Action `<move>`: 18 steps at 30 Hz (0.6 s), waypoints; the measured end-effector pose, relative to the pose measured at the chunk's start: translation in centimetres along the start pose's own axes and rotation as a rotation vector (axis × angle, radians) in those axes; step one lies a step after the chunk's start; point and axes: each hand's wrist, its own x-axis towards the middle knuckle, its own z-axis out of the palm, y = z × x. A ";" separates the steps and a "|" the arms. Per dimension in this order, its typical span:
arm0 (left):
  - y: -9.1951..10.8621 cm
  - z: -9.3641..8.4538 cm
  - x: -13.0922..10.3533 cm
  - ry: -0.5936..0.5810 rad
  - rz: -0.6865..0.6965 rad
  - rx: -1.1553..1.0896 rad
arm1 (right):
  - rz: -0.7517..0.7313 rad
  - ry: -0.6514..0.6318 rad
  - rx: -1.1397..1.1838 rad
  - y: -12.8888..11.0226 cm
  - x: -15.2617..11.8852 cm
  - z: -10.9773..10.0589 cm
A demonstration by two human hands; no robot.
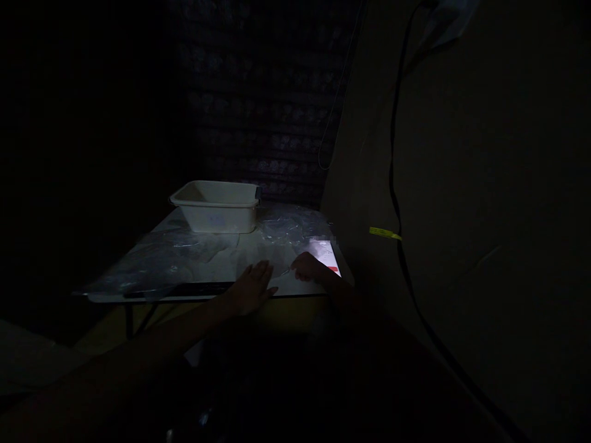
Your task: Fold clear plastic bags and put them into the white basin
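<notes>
My left hand (253, 286) lies flat near the front edge of the white table (217, 271), fingers stretched out over a thin piece of clear plastic (281, 271). Just to its right, my right hand (305, 267) is closed, its fingertips pinched at the edge of that plastic. The dim light hides the exact grip. Beside the right wrist glows a lit phone screen (324, 253) with a red patch, partly covered by the forearm.
A white plastic tub (217, 218) stands at the back of the table. Crumpled clear plastic (152, 261) spreads over the left side, and more plastic sheeting (293, 224) lies behind my hands. A black cable (394, 197) with a yellow tag (383, 232) hangs along the right wall.
</notes>
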 end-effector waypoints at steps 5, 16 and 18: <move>0.3 0.5 -0.1 -0.046 -0.051 -0.006 | 0.063 -0.037 0.057 -0.3 -0.2 0.3; 0.2 0.6 -0.1 -0.020 -0.018 0.002 | 0.059 -0.109 0.137 0.3 -0.1 0.7; 0.2 0.6 -0.1 -0.012 -0.024 0.005 | 0.036 -0.093 0.126 0.4 -0.3 0.7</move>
